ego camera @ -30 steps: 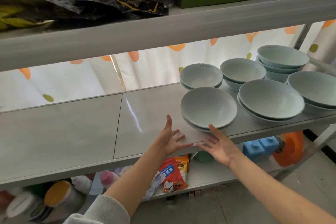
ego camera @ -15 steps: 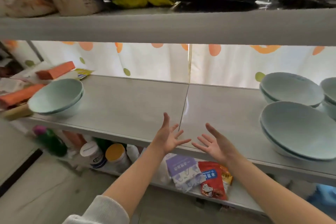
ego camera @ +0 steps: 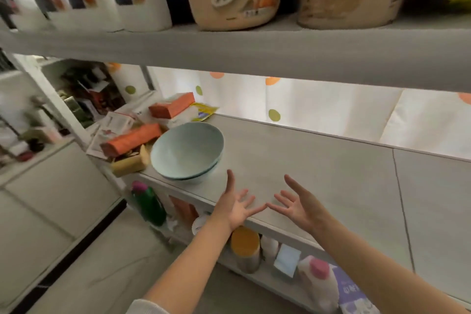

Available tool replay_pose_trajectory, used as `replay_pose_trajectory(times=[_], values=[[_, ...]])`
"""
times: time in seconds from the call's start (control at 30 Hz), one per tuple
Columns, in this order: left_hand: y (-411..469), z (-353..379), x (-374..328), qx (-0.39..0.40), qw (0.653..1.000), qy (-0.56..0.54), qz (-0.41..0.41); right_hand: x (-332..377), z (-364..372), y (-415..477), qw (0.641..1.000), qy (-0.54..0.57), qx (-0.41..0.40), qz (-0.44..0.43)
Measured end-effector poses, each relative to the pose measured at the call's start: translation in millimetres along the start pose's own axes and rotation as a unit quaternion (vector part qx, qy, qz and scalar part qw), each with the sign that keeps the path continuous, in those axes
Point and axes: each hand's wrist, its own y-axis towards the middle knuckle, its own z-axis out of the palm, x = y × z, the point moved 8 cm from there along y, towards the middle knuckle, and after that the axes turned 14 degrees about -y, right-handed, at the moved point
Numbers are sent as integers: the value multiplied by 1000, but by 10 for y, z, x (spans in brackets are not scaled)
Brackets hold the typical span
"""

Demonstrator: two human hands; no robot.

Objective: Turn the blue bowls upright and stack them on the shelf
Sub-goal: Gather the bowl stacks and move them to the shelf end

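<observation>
Pale blue bowls [ego camera: 187, 153] stacked upright at the left end of the grey shelf [ego camera: 318, 168], orange boxes [ego camera: 132, 139] just beside them, left hand [ego camera: 235, 205] and right hand [ego camera: 298, 205] empty, fingers spread, near the shelf's front edge.

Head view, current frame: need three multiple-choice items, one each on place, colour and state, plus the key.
1. Where do the blue bowls stand on the shelf?
A) at its left end
B) at its right end
C) in the middle, between the hands

2. What colour is the long box just left of the bowls?
A) green
B) orange
C) black

3. What are the left hand and right hand doing?
A) both gripping a bowl
B) one holding a bottle
C) both open, holding nothing

Key: 1 A, the bowls stand by the clutter at the left end; 2 B, its face is plainly orange; 3 C, the fingers are spread and hold nothing.
</observation>
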Motion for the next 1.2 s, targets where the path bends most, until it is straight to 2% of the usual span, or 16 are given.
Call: replay_pose_trajectory(times=[0.17, 0.33, 0.43, 0.6, 0.9, 1.03, 1.2], values=[[36, -469, -1014, -37, 999, -9, 34, -259, 999, 621, 999, -17, 33, 16], [30, -776, -1467, -34, 999, 14, 32, -412, 1600, 1060, 993, -84, 76, 18], [51, -936, -1759, -41, 997, 19, 57, -391, 1747, 1155, 986, -146, 81, -4], [63, -841, -2130, 1, 996, 39, 78, -385, 1792, 1262, 983, -172, 71, -5], [189, -510, -1822, 51, 996, 52, 45, -196, 1446, 1059, 988, -145, 40, -28], [323, -187, -1322, 62, 995, 77, 3, 81, 925, 731, 991, -120, 6, -62], [301, 479, -338, 111, 986, 105, -64, 504, -35, 35, 987, -87, -75, -110]])
